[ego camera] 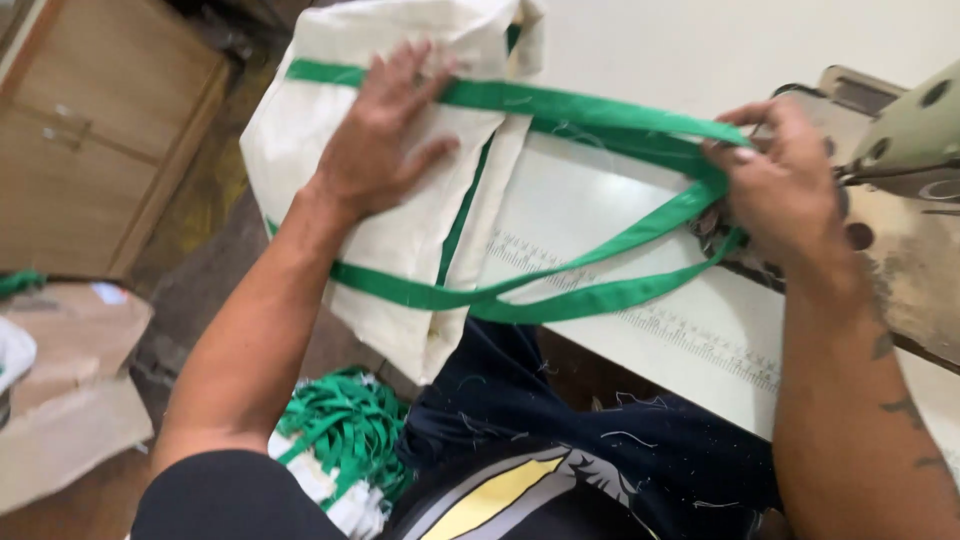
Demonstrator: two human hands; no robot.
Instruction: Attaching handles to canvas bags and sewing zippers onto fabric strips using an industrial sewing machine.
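The right hand [775, 185] hides where the green straps [600, 290] end.

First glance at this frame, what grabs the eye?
The bright green strap looping across the white table, gathered by the right hand at the sewing machine. The left hand lies flat on the cream cloth bag overhanging the table's edge.

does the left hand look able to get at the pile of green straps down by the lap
Probably yes. The left hand lies flat on the cream bag, holding nothing, and the pile of green straps lies below that forearm with only the bag's hanging edge nearby, so lifting and dropping the hand looks unobstructed.
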